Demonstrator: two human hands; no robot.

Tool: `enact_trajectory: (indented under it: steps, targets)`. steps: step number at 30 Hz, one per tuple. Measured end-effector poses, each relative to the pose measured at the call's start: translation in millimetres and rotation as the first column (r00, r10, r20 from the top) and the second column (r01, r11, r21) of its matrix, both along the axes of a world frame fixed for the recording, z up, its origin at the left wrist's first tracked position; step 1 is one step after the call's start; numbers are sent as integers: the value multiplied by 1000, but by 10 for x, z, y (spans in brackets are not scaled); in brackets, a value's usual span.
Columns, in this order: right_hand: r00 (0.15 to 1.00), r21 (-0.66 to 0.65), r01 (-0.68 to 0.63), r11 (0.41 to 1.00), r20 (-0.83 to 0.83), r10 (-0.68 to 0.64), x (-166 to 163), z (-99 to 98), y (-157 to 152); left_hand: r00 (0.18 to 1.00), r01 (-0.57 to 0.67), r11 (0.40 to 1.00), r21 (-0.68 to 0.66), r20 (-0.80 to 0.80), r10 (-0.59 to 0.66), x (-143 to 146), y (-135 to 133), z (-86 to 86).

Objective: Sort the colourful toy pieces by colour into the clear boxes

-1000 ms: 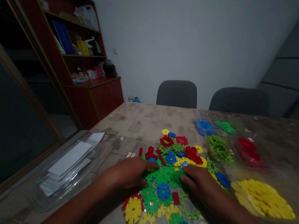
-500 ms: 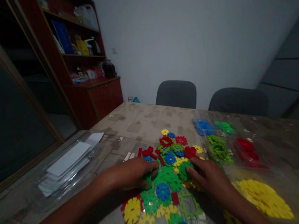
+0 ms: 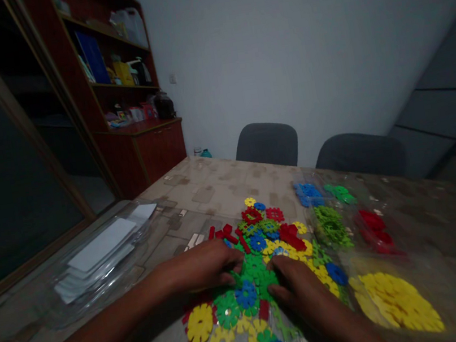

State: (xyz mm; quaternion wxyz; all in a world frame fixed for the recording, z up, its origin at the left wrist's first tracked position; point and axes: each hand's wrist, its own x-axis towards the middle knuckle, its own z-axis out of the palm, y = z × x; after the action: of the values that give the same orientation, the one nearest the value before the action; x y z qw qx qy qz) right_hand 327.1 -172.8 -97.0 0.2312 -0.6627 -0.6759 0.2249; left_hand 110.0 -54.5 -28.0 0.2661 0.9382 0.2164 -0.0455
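Note:
A pile of notched plastic building discs in green, blue, yellow and red lies on the table before me. My left hand [image 3: 208, 265] is at the pile's left side, fingers curled and thumb close to the forefinger, around green discs whose edges show beneath. Across from it, my right hand [image 3: 298, 283] pinches a green disc [image 3: 265, 281] among other green ones at the middle. A blue disc [image 3: 245, 294] lies just below, between the hands. Nearer me are yellow discs [image 3: 200, 324] and a red block [image 3: 263, 309]. My fingers partly hide the green pieces.
Clear boxes at the right hold sorted pieces: blue [image 3: 308, 194], green [image 3: 340, 193], light green [image 3: 332, 226], red [image 3: 374, 229] and yellow [image 3: 399, 302]. White cards lie in a clear plastic tray [image 3: 98, 250] at the left. Two grey chairs [image 3: 267, 143] stand beyond the table.
My right hand has moved left with a green disc, to the green pieces near my left hand. Yellow pieces and a blue disc it covered now show. My left hand has barely moved.

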Motion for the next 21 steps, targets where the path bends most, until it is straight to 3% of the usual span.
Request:
enact_trajectory:
  steps: [11,17,21]
  targets:
    - [996,-72,12,997,-83,-18,-27,50,16,998,50,998,32,24,-51,44,-47,-111]
    - [995,-58,25,998,-94,-31,-76,94,36,998,-68,992,106,-11,69,75,-91,-104]
    - [994,-61,15,998,-104,-21,-88,116,48,998,-58,990,127,-31,62,76,-90,-119]
